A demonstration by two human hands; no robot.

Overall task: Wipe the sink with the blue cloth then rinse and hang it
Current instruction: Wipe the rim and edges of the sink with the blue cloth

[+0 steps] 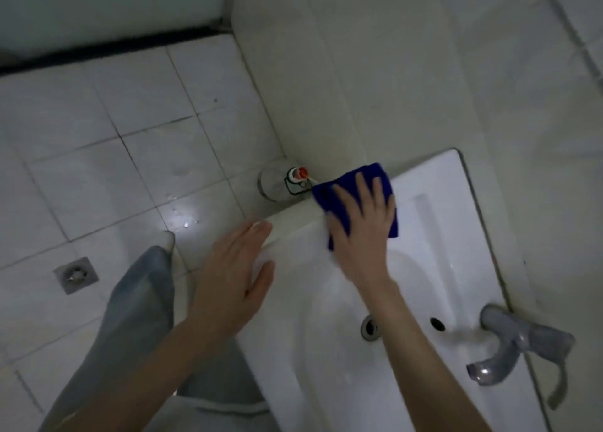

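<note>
One view is available, the head camera, looking steeply down at a wall-mounted sink (440, 183).

1. Right hand (362, 232): the hand lies palm down on the blue cloth (321, 198). Its fingers are spread and nearly straight and press the cloth flat. No finger is curled round the fabric. The fingertips are slightly blurred.

2. Blue cloth: the cloth lies folded on the sink's flat top ledge, at the corner farthest from the faucet (522, 343) and next to the wall (424, 72). One edge of the cloth reaches the ledge's outer corner. The lower part of the cloth sits under the palm, close to the basin's curve.

3. Left hand (235, 268): the hand is flat, with fingers straight and held together and the thumb out to the side. It holds nothing. It lies along the sink's outer rim, well apart from the cloth. Whether the palm bears on the rim cannot be told.

4. Sink: the white basin shows a metal drain (370, 327) at its bottom and a dark overflow hole (437, 324) just beside it. The grey faucet stands on the ledge against the wall.

5. Surroundings: a clear container with a red cap (298, 175) stands on the tiled floor (130, 170), beside the sink's far corner. A square floor drain (75, 275) is set in the tiles. A leg in light jeans (140, 301) stands below the left forearm.
</note>
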